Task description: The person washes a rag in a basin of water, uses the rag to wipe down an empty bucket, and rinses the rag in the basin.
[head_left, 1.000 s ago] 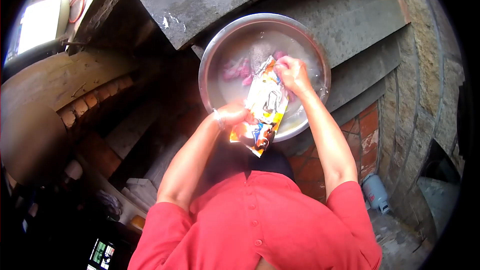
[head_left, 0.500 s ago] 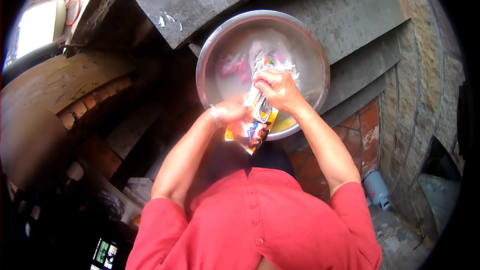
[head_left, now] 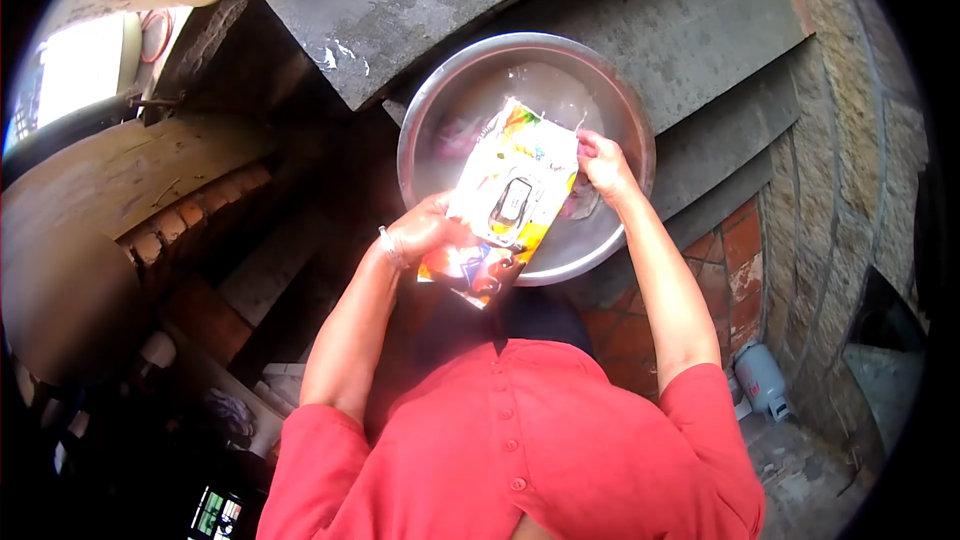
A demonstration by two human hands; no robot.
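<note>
Presently, a packet [head_left: 512,202] slants over the basin [head_left: 418,135]; the left hand [head_left: 428,228] clasps its left edge, the right hand [head_left: 608,168] pinches its far right corner; slackening either grip could drop it in.

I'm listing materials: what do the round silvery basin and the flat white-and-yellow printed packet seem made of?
Round silvery basin: probably smooth metal, judging by its glinting edge. Flat white-and-yellow printed packet: likely glossy plastic film, given its strong glare, though foil is possible.
</note>
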